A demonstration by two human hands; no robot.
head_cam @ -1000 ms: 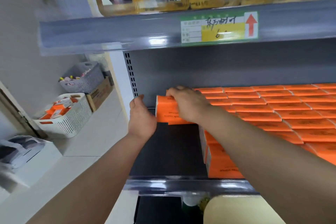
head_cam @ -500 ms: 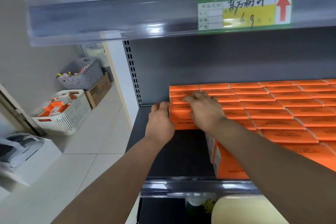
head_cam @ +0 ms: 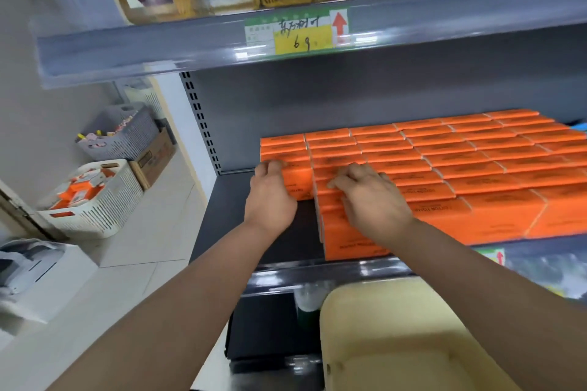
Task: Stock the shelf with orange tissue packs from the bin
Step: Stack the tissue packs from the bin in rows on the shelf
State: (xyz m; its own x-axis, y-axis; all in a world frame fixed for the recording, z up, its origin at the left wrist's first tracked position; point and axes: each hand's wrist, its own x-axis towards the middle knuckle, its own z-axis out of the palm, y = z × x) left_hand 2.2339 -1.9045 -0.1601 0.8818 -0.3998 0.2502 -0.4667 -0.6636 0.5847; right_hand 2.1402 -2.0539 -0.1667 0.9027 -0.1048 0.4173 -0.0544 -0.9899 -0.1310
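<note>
Several orange tissue packs [head_cam: 460,168] fill the dark middle shelf [head_cam: 279,241] in tight rows, two layers high. At the stack's left end sits the nearest orange pack of the left column [head_cam: 298,182]. My left hand [head_cam: 270,200] grips its left end, fingers curled over its top. My right hand [head_cam: 371,200] rests on top of the neighbouring front packs, fingers spread flat and pressing down. A cream bin [head_cam: 381,333] is close below my right forearm; nothing shows in the part of its inside that I can see.
A white slotted basket [head_cam: 104,213] with orange packs stands on the tiled floor at left, a grey basket [head_cam: 127,136] and a cardboard box [head_cam: 155,159] behind it. The upper shelf edge carries a price label [head_cam: 298,32]. Bare shelf lies left of the stack.
The pack held in both hands now sits in the left column against the stack. My right hand slid off it onto the neighbouring packs; my left hand stays at its end.
</note>
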